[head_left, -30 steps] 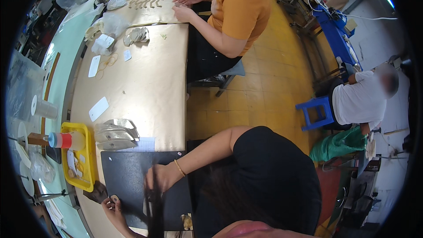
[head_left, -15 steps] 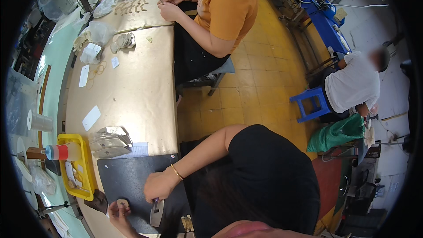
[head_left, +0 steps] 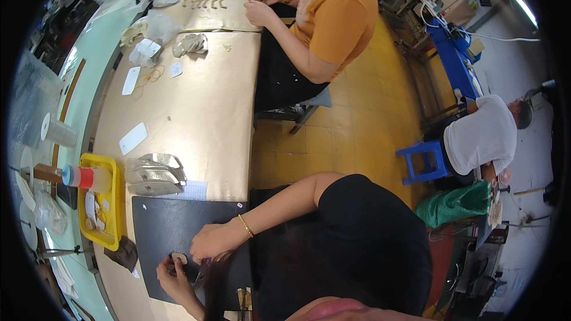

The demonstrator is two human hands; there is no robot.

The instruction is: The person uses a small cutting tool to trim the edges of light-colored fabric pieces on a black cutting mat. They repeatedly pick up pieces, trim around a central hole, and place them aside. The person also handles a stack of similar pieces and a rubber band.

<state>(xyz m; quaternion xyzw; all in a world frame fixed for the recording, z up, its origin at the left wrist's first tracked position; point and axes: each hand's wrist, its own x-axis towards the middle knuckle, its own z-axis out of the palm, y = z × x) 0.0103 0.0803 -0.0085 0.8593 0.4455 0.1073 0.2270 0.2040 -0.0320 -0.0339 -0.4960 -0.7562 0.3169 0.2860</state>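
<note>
Over the black cutting mat (head_left: 160, 220), my left hand (head_left: 175, 282) pinches a small beige rounded piece (head_left: 179, 258), with a dark edge showing around it. My right hand (head_left: 217, 241) is just to the right, its fingers curled down close to the piece. A thin greyish part shows under the right fingers, but dark hair hangs across it, so what that hand grips cannot be made out. Beyond the mat stands a stack of grey flat pieces (head_left: 154, 175) on a sheet of lined paper (head_left: 195, 190).
To the left, a yellow tray (head_left: 120, 214) holds a bottle with a blue cap and red band (head_left: 89, 177). A dark scrap (head_left: 123, 254) lies beside the mat. White cards (head_left: 132, 138) lie farther up the table. A co-worker in an orange shirt (head_left: 339, 18) sits at the far right side.
My left hand has brought the beige piece up and right, onto the mat beside my right hand. The flat piece under my right hand has become mostly hidden. The view has shifted slightly.
</note>
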